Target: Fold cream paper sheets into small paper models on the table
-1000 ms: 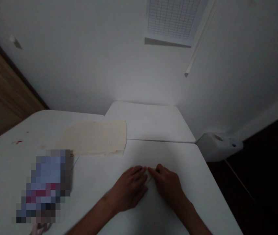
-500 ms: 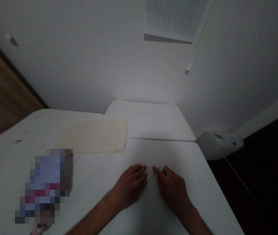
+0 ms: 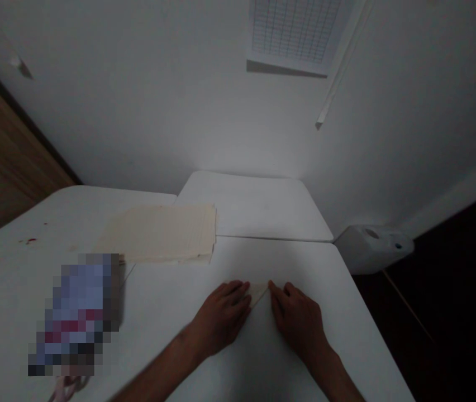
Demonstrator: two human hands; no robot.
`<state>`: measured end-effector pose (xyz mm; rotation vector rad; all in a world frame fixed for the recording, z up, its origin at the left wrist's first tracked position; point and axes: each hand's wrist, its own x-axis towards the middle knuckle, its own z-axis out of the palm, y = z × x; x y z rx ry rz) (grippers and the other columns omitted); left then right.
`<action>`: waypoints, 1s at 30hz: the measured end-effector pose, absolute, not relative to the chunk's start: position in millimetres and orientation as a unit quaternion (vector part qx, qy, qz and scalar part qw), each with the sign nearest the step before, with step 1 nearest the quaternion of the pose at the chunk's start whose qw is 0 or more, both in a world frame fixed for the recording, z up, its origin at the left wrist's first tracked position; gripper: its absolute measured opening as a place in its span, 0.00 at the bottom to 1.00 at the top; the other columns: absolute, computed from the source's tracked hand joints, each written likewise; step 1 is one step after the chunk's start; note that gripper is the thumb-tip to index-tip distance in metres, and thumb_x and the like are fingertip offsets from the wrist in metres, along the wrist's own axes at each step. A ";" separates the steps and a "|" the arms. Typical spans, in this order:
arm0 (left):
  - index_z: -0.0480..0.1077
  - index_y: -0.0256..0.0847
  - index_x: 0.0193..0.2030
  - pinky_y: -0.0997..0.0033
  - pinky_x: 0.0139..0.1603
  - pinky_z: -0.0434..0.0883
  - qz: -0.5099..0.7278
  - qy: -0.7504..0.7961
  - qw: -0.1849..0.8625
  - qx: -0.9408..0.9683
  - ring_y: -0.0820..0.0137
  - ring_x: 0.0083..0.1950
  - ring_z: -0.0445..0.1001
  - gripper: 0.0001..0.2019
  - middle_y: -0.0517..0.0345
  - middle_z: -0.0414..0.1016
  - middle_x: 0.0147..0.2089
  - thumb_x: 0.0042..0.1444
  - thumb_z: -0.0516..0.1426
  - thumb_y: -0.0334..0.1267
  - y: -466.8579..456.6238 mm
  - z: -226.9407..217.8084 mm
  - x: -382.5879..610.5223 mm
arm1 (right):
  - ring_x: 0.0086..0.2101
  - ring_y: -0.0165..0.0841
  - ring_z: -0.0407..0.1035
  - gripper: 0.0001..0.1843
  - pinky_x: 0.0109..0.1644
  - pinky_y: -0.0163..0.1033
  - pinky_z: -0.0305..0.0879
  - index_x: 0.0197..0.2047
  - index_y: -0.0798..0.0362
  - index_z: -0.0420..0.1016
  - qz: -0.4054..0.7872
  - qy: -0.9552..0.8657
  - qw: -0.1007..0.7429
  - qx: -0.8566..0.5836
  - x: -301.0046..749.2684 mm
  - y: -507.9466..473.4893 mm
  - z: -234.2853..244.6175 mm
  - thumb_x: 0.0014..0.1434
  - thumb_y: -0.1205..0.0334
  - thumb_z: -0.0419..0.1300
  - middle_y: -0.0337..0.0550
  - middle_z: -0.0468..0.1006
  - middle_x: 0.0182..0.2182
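Observation:
A small cream piece of paper (image 3: 258,290) lies on the white table (image 3: 171,312), folded to a point between my two hands. My left hand (image 3: 221,318) lies flat on its left part, fingers stretched out and together. Just right of it, my right hand (image 3: 299,322) presses down on the paper's right edge with its fingertips, fingers extended. Most of the paper is hidden under the hands.
A stack of cream sheets (image 3: 160,233) lies behind, to the left. A blurred-out object (image 3: 76,312) sits on the table's left side. A second white table (image 3: 255,206) abuts at the back. A white container (image 3: 374,245) stands on the dark floor at right.
My right hand has slid a little to the right, away from the left hand, and more of the folded paper shows between them. The left hand has hardly moved.

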<state>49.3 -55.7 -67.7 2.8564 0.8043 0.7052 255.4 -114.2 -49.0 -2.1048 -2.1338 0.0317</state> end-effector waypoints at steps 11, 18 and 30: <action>0.73 0.38 0.47 0.52 0.52 0.74 0.234 0.261 0.038 0.936 0.56 0.54 0.71 0.11 0.47 0.73 0.55 0.63 0.51 0.32 -55.2 -66.9 50.2 | 0.34 0.30 0.68 0.13 0.36 0.32 0.57 0.48 0.44 0.73 0.046 -0.765 0.118 -0.632 244.7 -94.8 -40.2 0.68 0.60 0.49 0.40 0.73 0.36; 0.71 0.39 0.50 0.51 0.51 0.73 0.229 0.282 0.042 0.931 0.58 0.51 0.71 0.12 0.49 0.73 0.55 0.62 0.51 0.31 -58.7 -63.9 50.0 | 0.35 0.30 0.70 0.17 0.34 0.32 0.59 0.54 0.39 0.69 0.092 -0.768 0.106 -0.625 238.5 -92.4 -38.2 0.66 0.63 0.50 0.38 0.73 0.37; 0.71 0.41 0.52 0.50 0.51 0.71 0.224 0.330 0.057 0.915 0.59 0.48 0.70 0.15 0.51 0.72 0.57 0.61 0.51 0.30 -66.8 -61.7 43.7 | 0.40 0.33 0.71 0.17 0.42 0.35 0.63 0.54 0.41 0.70 0.125 -0.749 0.110 -0.642 232.0 -95.1 -28.2 0.63 0.51 0.54 0.40 0.74 0.41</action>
